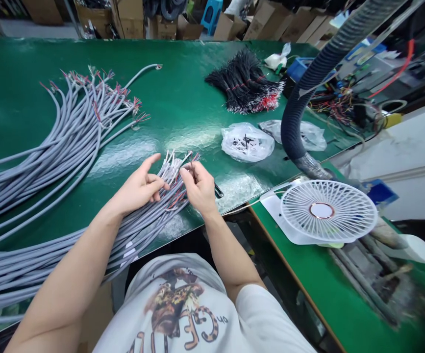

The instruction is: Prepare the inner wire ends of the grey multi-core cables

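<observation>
A bundle of grey cables (138, 233) runs along the front of the green table, its stripped ends showing thin white and red wires (171, 169). Over the left side of these ends is my left hand (138, 186), fingers apart and holding nothing that I can see. My right hand (199, 184) pinches at the wire ends from the right, thumb and forefinger together; a thin wire seems to be between them, partly hidden by the fingers. Just right of that hand lies a small dark tool (218, 191), mostly covered.
A second bundle of grey cables (76, 132) lies at the left. Further back are bundled black wires (247, 81) and a plastic bag (248, 142) of small parts. A ribbed hose (293, 117) hangs at the right above a white fan (328, 211).
</observation>
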A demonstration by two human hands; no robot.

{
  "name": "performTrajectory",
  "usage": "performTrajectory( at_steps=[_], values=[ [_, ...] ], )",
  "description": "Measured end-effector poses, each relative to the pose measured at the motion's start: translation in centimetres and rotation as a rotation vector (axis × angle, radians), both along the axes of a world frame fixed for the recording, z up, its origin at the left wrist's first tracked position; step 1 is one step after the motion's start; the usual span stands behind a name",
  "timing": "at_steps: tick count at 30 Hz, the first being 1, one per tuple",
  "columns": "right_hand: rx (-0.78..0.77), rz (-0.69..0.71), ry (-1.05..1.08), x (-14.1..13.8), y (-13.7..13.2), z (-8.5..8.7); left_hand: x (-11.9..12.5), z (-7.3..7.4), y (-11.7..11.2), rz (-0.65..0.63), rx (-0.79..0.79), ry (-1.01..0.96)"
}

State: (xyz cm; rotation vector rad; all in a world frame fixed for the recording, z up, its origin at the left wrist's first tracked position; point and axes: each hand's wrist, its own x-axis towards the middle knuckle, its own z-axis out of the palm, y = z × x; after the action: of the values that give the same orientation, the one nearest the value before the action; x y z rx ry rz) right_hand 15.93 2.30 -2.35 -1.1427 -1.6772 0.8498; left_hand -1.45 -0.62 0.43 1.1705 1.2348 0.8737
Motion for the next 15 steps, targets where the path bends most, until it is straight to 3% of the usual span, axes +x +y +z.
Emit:
performTrajectory(
  at_steps=[4,10,15],
  values=[
    [-0.036,0.09,-0.044,1.3,-0.4,0.2,-0.1,0.1,0.4,0.128,-0.002,-0.047],
    [-0.062,0.216,-0.183,0.4,-1.7,-0.4,0.1,0.5,0.3,0.162,-0.019,-0.043],
    [-0.049,0.215,-0.207,-0.2,-1.9,-0.5,0.0,0.4,0.4,0.166,-0.016,-0.044]
  ],
)
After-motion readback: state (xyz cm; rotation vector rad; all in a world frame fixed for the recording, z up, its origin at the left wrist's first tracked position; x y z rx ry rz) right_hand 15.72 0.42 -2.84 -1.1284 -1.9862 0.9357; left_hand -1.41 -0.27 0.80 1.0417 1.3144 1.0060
